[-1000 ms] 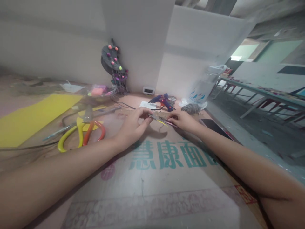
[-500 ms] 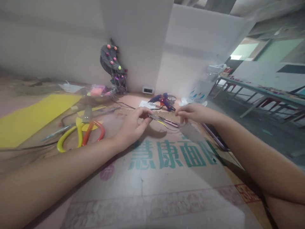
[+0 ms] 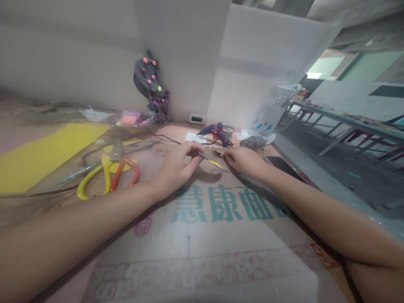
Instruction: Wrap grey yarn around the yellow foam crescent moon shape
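Small grey piece sits over the surface, pinched in the grip of the left hand, a yellow sliver at its end. Opposite, the right hand has its grip closed on a slim dark-tipped tool, pointing toward the piece. Beyond them rests a blue glue gun; grey yarn lies to its right, yellow-and-red handles farther left. Behind stands a crescent ornament.

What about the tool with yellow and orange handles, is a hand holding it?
No, the tool lies on the table, away from both the left hand and the right hand.
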Motion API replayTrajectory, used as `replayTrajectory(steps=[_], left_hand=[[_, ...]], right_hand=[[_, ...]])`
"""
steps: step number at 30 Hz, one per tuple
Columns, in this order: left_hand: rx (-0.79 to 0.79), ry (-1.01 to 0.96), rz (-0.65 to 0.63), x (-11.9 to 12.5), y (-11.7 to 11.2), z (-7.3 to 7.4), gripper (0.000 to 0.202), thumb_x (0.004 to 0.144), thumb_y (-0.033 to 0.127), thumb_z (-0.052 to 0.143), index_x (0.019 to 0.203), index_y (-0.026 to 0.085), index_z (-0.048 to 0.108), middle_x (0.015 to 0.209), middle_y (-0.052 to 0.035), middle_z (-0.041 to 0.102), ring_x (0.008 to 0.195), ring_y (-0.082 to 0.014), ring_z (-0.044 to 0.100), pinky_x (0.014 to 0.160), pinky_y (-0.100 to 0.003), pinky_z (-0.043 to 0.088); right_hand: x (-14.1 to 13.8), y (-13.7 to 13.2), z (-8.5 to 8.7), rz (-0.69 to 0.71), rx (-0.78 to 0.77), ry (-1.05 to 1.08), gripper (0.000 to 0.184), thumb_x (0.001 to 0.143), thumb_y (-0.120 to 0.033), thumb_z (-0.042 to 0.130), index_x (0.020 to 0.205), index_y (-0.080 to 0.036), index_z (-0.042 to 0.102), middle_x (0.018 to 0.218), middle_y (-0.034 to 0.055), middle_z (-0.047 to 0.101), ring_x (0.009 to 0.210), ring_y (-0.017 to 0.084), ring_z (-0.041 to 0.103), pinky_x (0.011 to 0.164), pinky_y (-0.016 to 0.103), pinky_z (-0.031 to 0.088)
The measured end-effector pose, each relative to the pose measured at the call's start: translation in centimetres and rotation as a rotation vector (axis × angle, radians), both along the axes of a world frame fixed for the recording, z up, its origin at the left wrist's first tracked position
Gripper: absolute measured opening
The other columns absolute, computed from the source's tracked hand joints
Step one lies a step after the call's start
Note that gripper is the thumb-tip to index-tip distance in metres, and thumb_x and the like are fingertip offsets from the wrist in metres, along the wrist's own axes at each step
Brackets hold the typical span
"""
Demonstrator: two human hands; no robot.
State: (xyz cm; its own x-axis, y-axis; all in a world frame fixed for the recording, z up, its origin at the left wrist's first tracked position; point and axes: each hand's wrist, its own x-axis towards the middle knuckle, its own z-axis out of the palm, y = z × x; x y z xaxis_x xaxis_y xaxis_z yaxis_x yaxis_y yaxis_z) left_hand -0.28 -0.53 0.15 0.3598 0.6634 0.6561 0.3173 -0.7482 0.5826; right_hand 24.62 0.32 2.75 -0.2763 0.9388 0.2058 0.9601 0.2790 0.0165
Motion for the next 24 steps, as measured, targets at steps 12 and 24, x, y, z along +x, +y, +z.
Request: replayTrajectory(steps=[12, 24], left_hand=[[-0.036, -0.025, -0.004, 0.1, 0.3, -0.2, 0.015, 0.093, 0.018, 0.050, 0.107, 0.018, 0.056, 0.106, -0.0062, 0.064, 0.099, -0.0183, 0.059, 0.091, -0.035, 0.047], [-0.016, 0.028, 0.038, 0.1, 0.5, -0.2, 0.012, 0.091, 0.017, 0.050, 0.101, 0.018, 0.056, 0.100, -0.0056, 0.062, 0.093, -0.0196, 0.057, 0.088, -0.036, 0.045]], right_hand=[[-1.3, -2.4, 0.1, 0.252, 0.483, 0.562, 0.027, 0.094, -0.038, 0.050, 0.111, -0.019, 0.060, 0.084, 0.0042, 0.066, 0.072, 0.018, 0.061, 0.067, 0.030, 0.048], [-2.0, -3.0, -1.1, 0.463, 0.456, 0.106, 0.025, 0.096, -0.027, 0.048, 0.109, -0.014, 0.065, 0.102, 0.0138, 0.074, 0.092, 0.026, 0.068, 0.078, 0.039, 0.052]])
